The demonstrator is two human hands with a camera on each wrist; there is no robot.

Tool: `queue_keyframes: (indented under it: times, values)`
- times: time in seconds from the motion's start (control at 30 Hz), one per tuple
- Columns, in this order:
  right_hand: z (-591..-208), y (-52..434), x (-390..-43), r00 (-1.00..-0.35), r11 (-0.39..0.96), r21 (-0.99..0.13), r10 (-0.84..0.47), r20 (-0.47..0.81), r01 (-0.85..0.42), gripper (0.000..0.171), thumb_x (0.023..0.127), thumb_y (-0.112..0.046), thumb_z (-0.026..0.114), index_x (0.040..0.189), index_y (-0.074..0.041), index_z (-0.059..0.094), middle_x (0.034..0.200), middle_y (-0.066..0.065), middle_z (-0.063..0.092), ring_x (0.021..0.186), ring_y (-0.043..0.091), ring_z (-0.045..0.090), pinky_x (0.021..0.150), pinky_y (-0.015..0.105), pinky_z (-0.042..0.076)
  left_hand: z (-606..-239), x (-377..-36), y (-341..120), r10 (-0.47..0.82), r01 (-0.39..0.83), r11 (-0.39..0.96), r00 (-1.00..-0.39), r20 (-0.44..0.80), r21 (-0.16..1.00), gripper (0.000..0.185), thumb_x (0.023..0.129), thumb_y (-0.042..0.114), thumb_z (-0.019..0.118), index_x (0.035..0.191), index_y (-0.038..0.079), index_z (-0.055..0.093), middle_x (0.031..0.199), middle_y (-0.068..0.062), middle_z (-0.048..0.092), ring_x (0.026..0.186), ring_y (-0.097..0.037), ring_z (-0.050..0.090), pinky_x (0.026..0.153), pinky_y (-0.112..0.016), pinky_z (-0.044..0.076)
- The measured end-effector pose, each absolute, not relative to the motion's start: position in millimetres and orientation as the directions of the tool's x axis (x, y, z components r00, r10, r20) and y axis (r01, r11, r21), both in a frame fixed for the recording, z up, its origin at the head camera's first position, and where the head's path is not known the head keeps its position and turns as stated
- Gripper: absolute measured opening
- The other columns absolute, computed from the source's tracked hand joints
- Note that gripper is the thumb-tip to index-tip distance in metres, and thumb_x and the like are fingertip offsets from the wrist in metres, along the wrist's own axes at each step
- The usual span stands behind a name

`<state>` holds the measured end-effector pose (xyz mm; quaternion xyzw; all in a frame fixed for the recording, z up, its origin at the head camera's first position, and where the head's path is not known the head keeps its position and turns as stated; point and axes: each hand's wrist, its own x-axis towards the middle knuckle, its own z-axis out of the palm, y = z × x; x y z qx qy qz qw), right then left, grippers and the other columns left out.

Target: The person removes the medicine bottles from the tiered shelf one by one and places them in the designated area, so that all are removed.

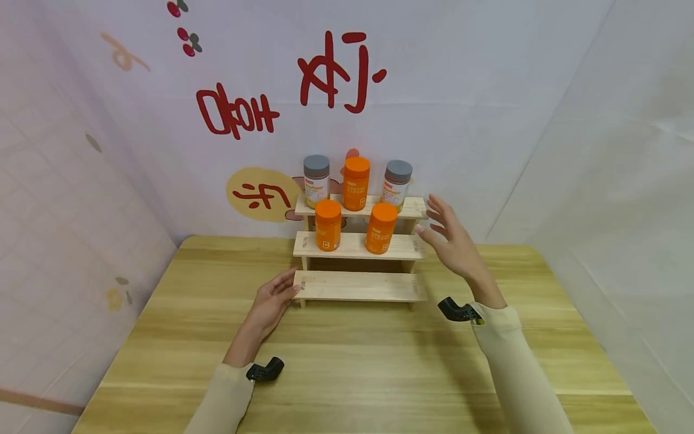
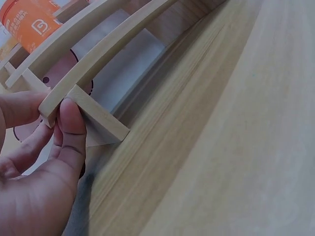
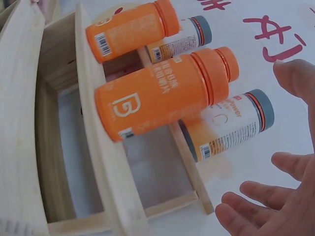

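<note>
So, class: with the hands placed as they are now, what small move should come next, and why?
Probably the right hand should close in on the right orange bottle on the middle step. That hand hovers open beside it, holding nothing, while the left hand pinches the corner of the wooden rack, apparently steadying it.

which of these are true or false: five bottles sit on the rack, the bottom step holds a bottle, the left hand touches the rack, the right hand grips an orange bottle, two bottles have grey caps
1. Five bottles stand on the wooden rack. True.
2. The bottom step holds a bottle. False: it is bare; two bottles stand on the middle step, three on the top.
3. The left hand touches the rack. True: its fingers pinch the bottom step's left end.
4. The right hand grips an orange bottle. False: its fingers are spread, apart from the bottles.
5. Two bottles have grey caps. True: the outer two on the top step.
</note>
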<state>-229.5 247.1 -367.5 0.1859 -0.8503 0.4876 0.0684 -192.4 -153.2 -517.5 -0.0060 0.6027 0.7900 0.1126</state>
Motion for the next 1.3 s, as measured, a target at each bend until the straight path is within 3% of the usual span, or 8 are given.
queue_keyframes:
  times: [0.4, 0.7, 0.97, 1.3]
  values:
    - [-349, 241, -247, -0.936, 0.433, -0.835, -0.247, 0.251, -0.339, 0.075, 0.104, -0.029, 0.062, 0.165, -0.023, 0.019, 0.166, 0.018, 0.03, 0.15, 0.04, 0.036, 0.123, 0.059, 0.031, -516, -192, -153, 0.167, -0.185, -0.234, -0.975, -0.149, 0.954, 0.061, 0.101, -0.001, 0.06, 0.157, 0.003, 0.038, 0.129, -0.011, 0.052, 0.106, -0.012, 0.059, 0.08, -0.02, 0.056]
    - [-341, 229, -269, -0.956, 0.429, -0.86, -0.217, 0.198, -0.276, 0.079, 0.101, -0.041, 0.065, 0.164, -0.02, 0.022, 0.163, 0.012, 0.038, 0.146, 0.037, 0.043, 0.119, 0.06, 0.038, -516, -191, -152, 0.146, -0.187, -0.245, -0.977, -0.154, 0.951, 0.059, 0.1, -0.003, 0.059, 0.156, 0.005, 0.042, 0.122, -0.008, 0.055, 0.102, -0.011, 0.06, 0.077, -0.02, 0.057]
    - [-342, 217, -290, -0.969, 0.409, -0.885, -0.193, 0.154, -0.222, 0.078, 0.099, -0.047, 0.065, 0.163, -0.026, 0.025, 0.16, 0.011, 0.042, 0.144, 0.032, 0.044, 0.117, 0.056, 0.043, -514, -191, -153, 0.155, -0.179, -0.241, -0.977, -0.144, 0.954, 0.061, 0.101, -0.003, 0.059, 0.158, 0.003, 0.038, 0.123, -0.006, 0.055, 0.102, -0.011, 0.061, 0.077, -0.021, 0.057]
    - [-347, 203, -311, -0.979, 0.41, -0.891, -0.144, 0.146, -0.193, 0.066, 0.1, -0.038, 0.065, 0.157, -0.022, 0.037, 0.151, 0.014, 0.05, 0.136, 0.032, 0.051, 0.108, 0.049, 0.049, -516, -192, -153, 0.164, -0.189, -0.26, -0.975, -0.15, 0.947, 0.06, 0.101, -0.002, 0.059, 0.158, 0.005, 0.039, 0.122, -0.005, 0.056, 0.101, -0.011, 0.061, 0.077, -0.021, 0.057]
